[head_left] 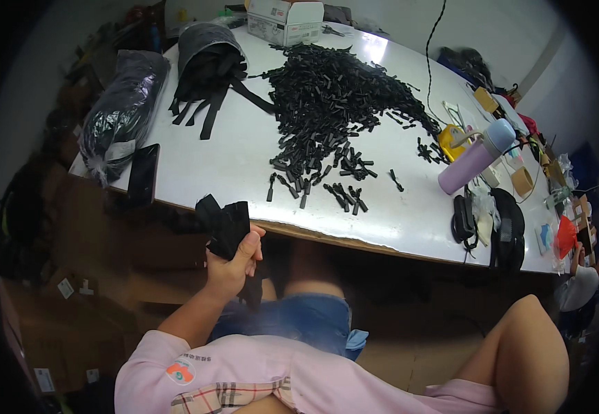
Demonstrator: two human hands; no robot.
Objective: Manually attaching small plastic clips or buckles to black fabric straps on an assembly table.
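Observation:
My left hand is closed around a bundle of flat black straps, just off the near edge of the table. The wide folded ends stick out above my fist, and a darker length hangs below it. My right arm is bent, with its elbow raised at the lower right; the hand itself lies outside the picture. On the white table, beyond my left hand, spreads a large heap of small black cord-end pieces. A few small clusters of them lie nearer to me.
An opened grey bag spills black straps at the back left, beside a wrapped black bundle and a dark flat phone-like slab. A lilac bottle, a black case and a tape roll stand right. A box sits behind.

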